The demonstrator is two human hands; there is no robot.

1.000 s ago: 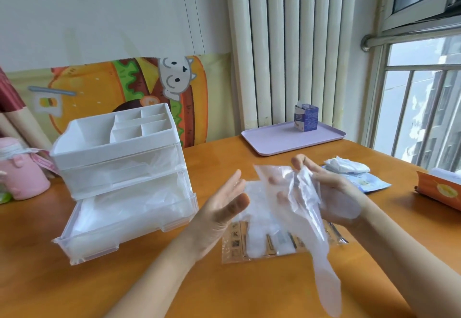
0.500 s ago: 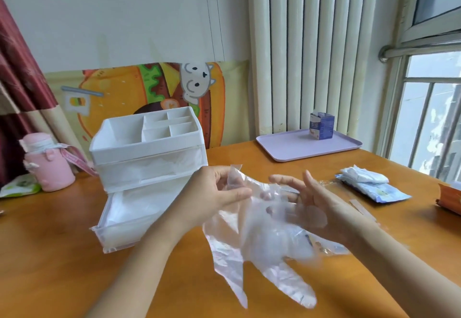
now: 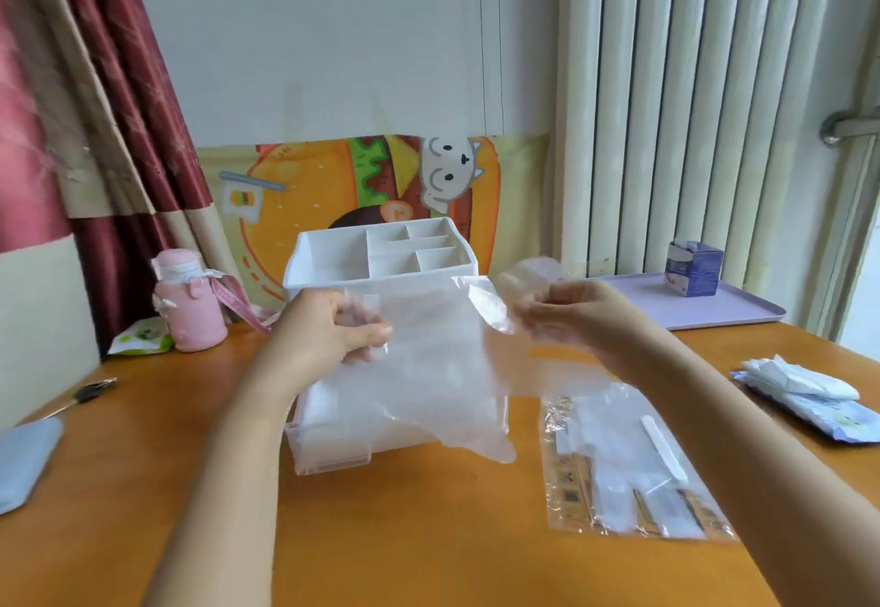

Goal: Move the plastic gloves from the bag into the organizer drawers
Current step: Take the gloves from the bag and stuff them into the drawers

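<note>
A clear plastic glove [image 3: 438, 368] hangs spread out between my two hands, in front of the white organizer [image 3: 376, 259]. My left hand [image 3: 328, 328] pinches its left edge and my right hand [image 3: 571, 316] pinches its right edge. The organizer's bottom drawer [image 3: 328, 452] is pulled open and holds pale plastic; the glove hides most of the drawer fronts. The transparent bag [image 3: 628, 463] with printed labels lies flat on the table to the right, with more gloves inside.
A pink bottle [image 3: 188, 306] stands left of the organizer. A lilac tray [image 3: 728, 309] with a small blue carton [image 3: 693, 268] sits at the back right. A wipes pack [image 3: 805, 397] lies at the right edge, a grey cloth [image 3: 24, 459] at the left.
My hands lifted the glove and carried it left, up in front of the organizer. My left hand went from open to pinching the glove; the glove is now stretched flat between both hands.
</note>
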